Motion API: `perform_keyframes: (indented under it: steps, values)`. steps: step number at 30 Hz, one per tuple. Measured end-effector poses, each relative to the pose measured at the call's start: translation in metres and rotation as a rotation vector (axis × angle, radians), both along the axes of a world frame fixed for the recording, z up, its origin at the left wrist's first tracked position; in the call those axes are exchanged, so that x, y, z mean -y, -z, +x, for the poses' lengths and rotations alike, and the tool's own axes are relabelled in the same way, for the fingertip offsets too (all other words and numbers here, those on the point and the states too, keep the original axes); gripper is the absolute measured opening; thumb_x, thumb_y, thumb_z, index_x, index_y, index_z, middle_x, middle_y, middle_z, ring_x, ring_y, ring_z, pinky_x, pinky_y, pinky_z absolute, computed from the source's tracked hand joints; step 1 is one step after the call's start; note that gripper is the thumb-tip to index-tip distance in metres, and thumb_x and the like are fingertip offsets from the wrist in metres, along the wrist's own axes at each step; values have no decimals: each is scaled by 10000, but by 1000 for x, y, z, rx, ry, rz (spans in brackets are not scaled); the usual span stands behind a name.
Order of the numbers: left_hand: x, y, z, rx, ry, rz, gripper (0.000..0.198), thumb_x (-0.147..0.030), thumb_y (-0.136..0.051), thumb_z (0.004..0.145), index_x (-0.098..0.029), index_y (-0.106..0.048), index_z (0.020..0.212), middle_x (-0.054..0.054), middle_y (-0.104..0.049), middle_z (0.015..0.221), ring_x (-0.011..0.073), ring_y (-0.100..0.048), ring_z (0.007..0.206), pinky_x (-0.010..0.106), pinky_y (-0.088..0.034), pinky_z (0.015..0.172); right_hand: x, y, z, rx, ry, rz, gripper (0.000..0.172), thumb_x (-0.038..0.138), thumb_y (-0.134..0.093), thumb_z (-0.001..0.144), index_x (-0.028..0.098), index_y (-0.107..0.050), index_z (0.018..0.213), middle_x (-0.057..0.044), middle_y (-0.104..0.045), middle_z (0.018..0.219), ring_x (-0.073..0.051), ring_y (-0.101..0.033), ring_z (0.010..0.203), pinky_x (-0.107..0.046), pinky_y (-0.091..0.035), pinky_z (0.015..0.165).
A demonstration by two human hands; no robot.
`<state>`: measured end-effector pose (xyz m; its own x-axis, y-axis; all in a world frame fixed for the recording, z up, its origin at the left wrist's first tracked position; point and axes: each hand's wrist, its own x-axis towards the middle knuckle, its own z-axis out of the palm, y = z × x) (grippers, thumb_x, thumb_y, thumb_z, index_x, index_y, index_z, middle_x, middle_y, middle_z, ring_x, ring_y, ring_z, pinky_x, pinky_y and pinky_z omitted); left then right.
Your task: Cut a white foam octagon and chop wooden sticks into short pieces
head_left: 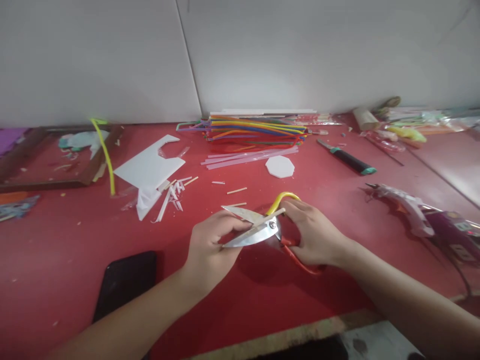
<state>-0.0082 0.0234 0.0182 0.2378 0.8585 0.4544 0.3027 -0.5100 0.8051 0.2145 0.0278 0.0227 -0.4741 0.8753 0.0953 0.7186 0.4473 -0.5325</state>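
My right hand (313, 232) grips a pair of scissors (258, 232) with one yellow and one red handle; the blades stand apart and point left. Between the blades lies a thin pale wooden stick (275, 215). My left hand (213, 245) pinches that stick at its lower left end, close to the blades. Two short cut stick pieces (237, 190) rest on the red table just beyond the hands. Farther back is a white octagon (279, 166) of card or foam sheet.
Pipe cleaners (255, 132) are bundled at the back wall, with pink strips before them. White sheet scraps (150, 165) lie left, a black phone (127, 280) nearer. To the right are a green-and-black cutter (348, 159) and a glue gun (405, 205). A brown frame (45, 185) sits far left.
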Motion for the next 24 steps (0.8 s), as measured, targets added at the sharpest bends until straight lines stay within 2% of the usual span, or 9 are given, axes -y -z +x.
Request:
perform_keyframes:
  steps: [5, 13, 24]
  values:
    - [1, -2, 1, -9, -10, -12, 150, -63, -707, 723, -202, -710, 777, -3, -738, 756, 118, -683, 657, 199, -576, 633, -1, 0, 1, -33, -14, 52, 226, 263, -606, 673, 210, -464, 841, -61, -586, 822, -202, -519, 743, -348, -447, 677]
    - [4, -5, -2, 0, 24, -54, 253, 8, -688, 689, -225, -725, 782, -37, -734, 716, 90, -674, 618, 128, -543, 567, 0, 4, 4, -55, -15, 53, 181, 247, -542, 642, 218, -427, 778, -29, -540, 707, -162, -448, 615, -297, -381, 553]
    - [2, -1, -1, -5, 9, -39, 196, -11, -672, 720, -200, -699, 763, -25, -709, 702, 91, -647, 608, 163, -539, 583, 0, 3, 3, 37, 33, -56, 159, 269, -535, 643, 223, -406, 722, -46, -541, 707, -186, -471, 626, -332, -395, 566]
